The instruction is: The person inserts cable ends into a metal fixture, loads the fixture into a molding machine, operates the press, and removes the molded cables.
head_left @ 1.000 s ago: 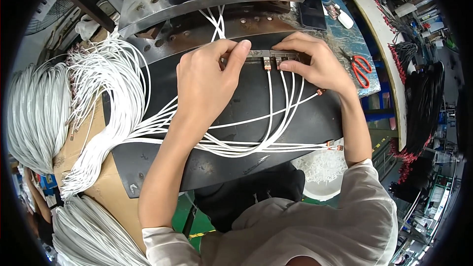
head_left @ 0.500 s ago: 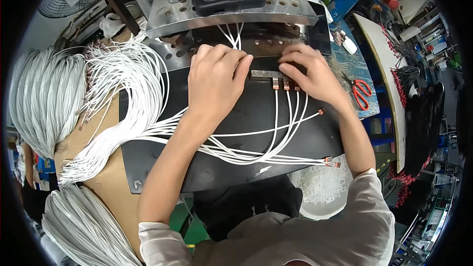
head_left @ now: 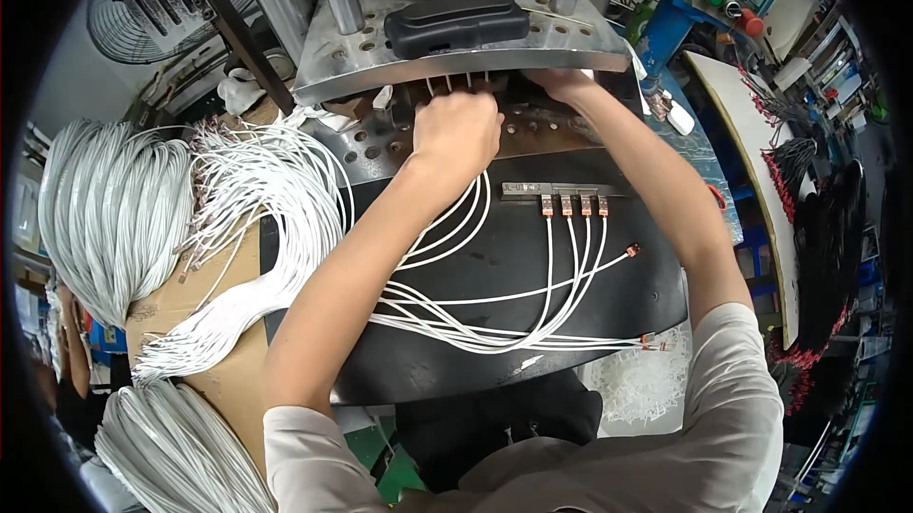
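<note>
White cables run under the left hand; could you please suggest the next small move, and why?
Perhaps ease the white cables slightly outward: the left hand is curled over them, they run toward the metal plate, and the right hand, partly hidden, reaches beneath it.

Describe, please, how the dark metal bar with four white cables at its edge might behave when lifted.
The metal bar is likely stiff, being straight and block-like. Its flat faces make rolling improbable. The four white cables, curving loosely, would probably flop and may tug.
</note>
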{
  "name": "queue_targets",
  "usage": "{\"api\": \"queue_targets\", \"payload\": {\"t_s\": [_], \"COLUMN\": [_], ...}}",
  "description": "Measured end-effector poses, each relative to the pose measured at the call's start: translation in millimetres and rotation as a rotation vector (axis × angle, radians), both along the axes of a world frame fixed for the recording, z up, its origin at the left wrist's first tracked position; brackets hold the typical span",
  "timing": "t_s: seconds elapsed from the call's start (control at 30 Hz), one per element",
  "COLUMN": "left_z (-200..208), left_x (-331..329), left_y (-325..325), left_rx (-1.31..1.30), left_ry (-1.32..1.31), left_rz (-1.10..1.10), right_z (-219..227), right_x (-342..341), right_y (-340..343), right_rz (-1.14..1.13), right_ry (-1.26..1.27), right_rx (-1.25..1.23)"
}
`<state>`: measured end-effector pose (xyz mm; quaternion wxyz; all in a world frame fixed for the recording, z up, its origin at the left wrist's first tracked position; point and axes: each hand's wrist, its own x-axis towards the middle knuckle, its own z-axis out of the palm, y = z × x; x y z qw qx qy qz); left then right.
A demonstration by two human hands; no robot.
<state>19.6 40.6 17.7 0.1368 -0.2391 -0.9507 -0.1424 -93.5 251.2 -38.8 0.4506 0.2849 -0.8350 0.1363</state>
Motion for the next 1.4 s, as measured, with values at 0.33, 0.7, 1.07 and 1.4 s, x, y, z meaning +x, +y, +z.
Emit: {"api": "queue_targets", "payload": {"t_s": [0.33,0.7,1.07,1.4], "left_z": [48.5,47.8,-3.6,7.3], "left_x": [132.5,132.6,174.3,111.7], "left_y": [-58.1,-110.4,23.0,17.4], "left_rx": [0.382,0.117,0.173,0.119], "left_ry": [0.181,0.230,0.000,0.025], "left_rz": [-0.305,0.045,-0.427,-0.326], "right_z": [49.0,104.3,72.7,78.7], "right_x": [109.8,173.3,228.4,111.3], "right_y": [-0.5,-7.2,60.6,-0.5], "right_rz": [-0.069,0.150,-0.017,0.135], "right_ry": [-0.523,-1.047,-0.909,-1.157], "right_rx": [-0.151,-0.121,0.222,-0.438]}}
